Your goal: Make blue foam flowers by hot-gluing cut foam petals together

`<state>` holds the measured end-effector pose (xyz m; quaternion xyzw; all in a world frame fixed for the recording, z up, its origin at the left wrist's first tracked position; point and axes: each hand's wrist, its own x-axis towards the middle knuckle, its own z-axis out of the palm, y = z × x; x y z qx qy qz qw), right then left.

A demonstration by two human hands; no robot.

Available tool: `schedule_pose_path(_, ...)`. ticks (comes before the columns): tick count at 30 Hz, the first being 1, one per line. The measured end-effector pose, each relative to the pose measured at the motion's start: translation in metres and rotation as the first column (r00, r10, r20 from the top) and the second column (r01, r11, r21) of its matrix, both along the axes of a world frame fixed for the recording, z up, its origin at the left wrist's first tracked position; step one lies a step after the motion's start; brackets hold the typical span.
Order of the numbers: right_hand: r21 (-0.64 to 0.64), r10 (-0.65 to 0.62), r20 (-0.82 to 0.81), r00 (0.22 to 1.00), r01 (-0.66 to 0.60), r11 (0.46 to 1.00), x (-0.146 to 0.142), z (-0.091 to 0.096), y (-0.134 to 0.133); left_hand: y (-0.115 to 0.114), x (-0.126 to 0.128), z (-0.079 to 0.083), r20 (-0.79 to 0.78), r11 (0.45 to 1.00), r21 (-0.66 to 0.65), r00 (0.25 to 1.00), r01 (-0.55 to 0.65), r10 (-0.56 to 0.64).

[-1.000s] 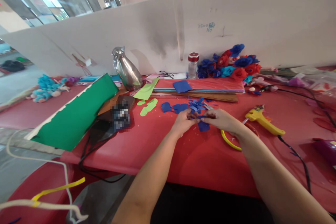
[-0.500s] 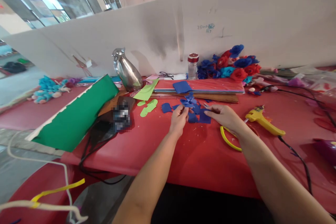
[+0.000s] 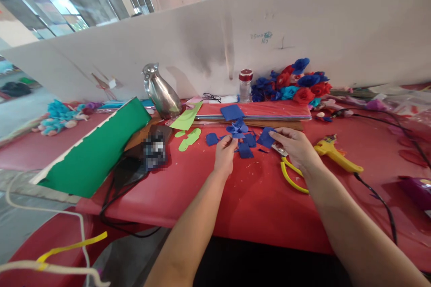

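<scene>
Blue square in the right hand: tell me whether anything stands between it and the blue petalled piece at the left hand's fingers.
Nothing visible stands between the blue square and the blue petalled piece; only loose blue pieces lie on the red table, near the gap between them.

Left hand (image 3: 225, 156) holding blue flower (image 3: 238, 128), right hand (image 3: 293, 143) pinching blue piece (image 3: 266, 138); red table (image 3: 256, 206) beneath

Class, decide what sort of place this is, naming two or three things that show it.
Probably a craft workshop: the bunch of artificial-looking flowers, the yellow glue gun and the cut blue pieces suggest it.
</scene>
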<state>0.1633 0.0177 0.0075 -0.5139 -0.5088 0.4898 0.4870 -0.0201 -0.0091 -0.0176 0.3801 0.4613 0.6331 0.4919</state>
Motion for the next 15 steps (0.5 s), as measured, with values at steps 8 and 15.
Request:
schedule_pose_path(8, -0.043, -0.014, -0.201, 0.979, 0.005, 0.999, -0.008, 0.004, -0.004, -0.001, 0.003, 0.004, 0.088, 0.997, 0.057, 0.995, -0.046, 0.041)
schedule_pose_path(15, -0.017, -0.027, -0.252, 0.967, 0.023, 1.0, -0.012, 0.0, -0.004, -0.004, 0.006, 0.007, 0.066, 0.996, 0.087, 0.998, -0.018, 0.012)
